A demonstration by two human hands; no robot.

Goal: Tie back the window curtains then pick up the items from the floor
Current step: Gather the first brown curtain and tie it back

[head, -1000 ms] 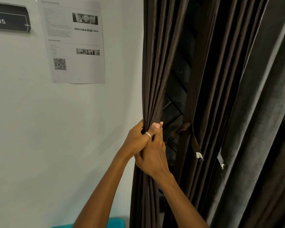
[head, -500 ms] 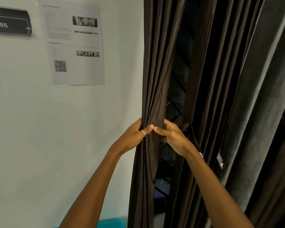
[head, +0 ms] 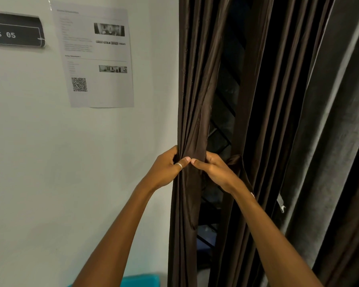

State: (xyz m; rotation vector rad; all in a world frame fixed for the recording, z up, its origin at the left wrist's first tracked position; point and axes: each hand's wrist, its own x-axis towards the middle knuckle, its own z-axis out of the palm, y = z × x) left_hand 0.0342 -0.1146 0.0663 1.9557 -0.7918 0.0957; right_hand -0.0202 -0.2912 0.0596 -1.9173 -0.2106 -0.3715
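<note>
Curtain (head: 192,121), dark brown, is hanging beside the wall (head: 71,162). Left hand (head: 166,168) and right hand (head: 216,172) are both gripping its gathered folds with clenched fingers; tie-back strap (head: 235,162) is showing just behind right hand.

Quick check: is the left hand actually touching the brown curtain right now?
Touching. The head view shows the left hand gripping the gathered folds of the brown curtain, thumb across the front, fingers curled round its wall-side edge.
</note>
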